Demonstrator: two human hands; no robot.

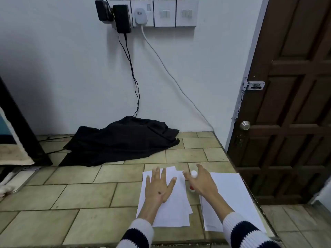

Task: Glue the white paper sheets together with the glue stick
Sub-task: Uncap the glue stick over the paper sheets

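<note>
We see two piles of paper on the counter [93, 197]. Our left hand [158, 187] lies flat on the left pile [172, 210]. The right pile [231, 196] sits near the counter's right edge. Between the piles stands the glue stick [193, 178], maybe touching our right hand [202, 181]. A cloth [121, 140] lies behind, by the wall [71, 68].

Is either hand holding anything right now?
No. The left hand lies flat on the paper; the right hand hovers open at the glue stick.

We see white paper sheets [172, 208], a white glue stick [193, 174] with red base, olive-tan tiles [80, 196], black cloth [123, 140], navy-and-white striped sleeves [247, 231], brown door [293, 104]
</note>
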